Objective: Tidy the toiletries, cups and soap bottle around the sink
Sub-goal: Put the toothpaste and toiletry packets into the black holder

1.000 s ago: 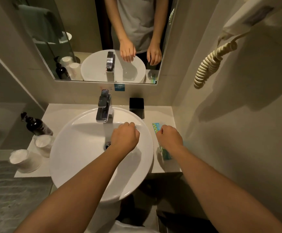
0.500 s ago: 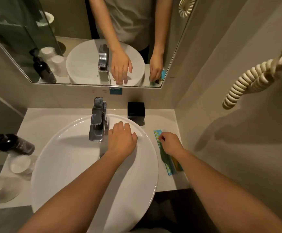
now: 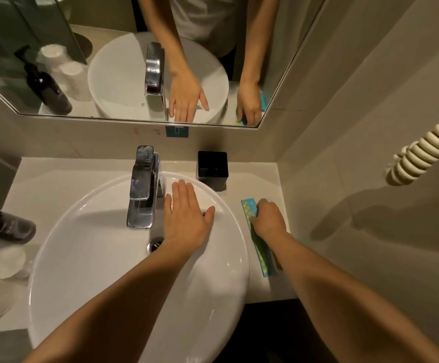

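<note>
— Left hand (image 3: 187, 218)?
— Flat over the back of the white sink (image 3: 87, 258), palm down, just right of the chrome tap (image 3: 143, 187). Fingers (image 3: 181, 192) straight and close together, thumb out to the right; gripping nothing.

— And the right hand (image 3: 268, 218)?
— Down on the desk (image 3: 56, 184), right of the sink, on top of the long blue-and-green toiletry packets (image 3: 261, 254). Fingers curled onto the upper part of the packets, near the checked blue end; hard to say whether merely pressing or actually pinching. Packets flat on the desk, running front to back between the sink rim and the side wall.

— Anything behind the packets?
— Black square holder (image 3: 212, 167), upright against the back wall, just right of the tap, apart from both hands.

— Left side of the sink?
— Dark soap bottle (image 3: 6, 227) at the far left edge, only partly in view. In front of it, two white cups (image 3: 7, 263) in clear wrapping, close together, the nearer one blurred at the frame's edge. None of these touched.

— Above the desk?
— Mirror (image 3: 124, 61) along the back wall, with tap, both hands, bottle and cups repeated in it. Small blue sticker (image 3: 177, 131) just beneath its lower edge. Cream coiled cord (image 3: 423, 153) on the right wall.
</note>
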A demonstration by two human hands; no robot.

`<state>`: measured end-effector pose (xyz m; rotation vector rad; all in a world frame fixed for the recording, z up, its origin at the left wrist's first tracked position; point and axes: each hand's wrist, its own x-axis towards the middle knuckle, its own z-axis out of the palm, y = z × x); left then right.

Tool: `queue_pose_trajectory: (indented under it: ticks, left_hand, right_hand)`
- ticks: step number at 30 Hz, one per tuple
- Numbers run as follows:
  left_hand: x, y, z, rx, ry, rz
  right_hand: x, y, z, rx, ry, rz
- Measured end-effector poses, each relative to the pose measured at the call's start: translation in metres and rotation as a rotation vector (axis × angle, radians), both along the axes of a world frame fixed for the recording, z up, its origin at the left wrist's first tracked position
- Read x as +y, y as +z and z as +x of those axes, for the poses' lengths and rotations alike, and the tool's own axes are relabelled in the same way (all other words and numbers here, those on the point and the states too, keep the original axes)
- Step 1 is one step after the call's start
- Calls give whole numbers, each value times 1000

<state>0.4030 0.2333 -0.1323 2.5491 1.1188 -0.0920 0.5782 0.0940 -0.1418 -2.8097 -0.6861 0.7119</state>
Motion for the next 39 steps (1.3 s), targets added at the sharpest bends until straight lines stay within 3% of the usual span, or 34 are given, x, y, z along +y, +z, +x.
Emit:
queue_pose_trajectory:
  ticks: [10, 16, 25, 28, 39]
  left_hand:
    - [-1, -5, -1, 20, -13, 1]
    - [-1, -7, -1, 28, -11, 15]
    - [-3, -12, -2, 5, -18, 39]
    - [-3, -13, -2, -4, -13, 45]
    - [-2, -7, -1, 23, -8, 12]
  right_hand:
    - [4, 16, 9, 82, -124, 159]
    - [15, 74, 18, 147, -229, 529]
    - [78, 193, -9, 75, -4, 1128]
    - [100, 188, -12, 74, 23, 1157]
    - [140, 108, -8, 143, -36, 938]
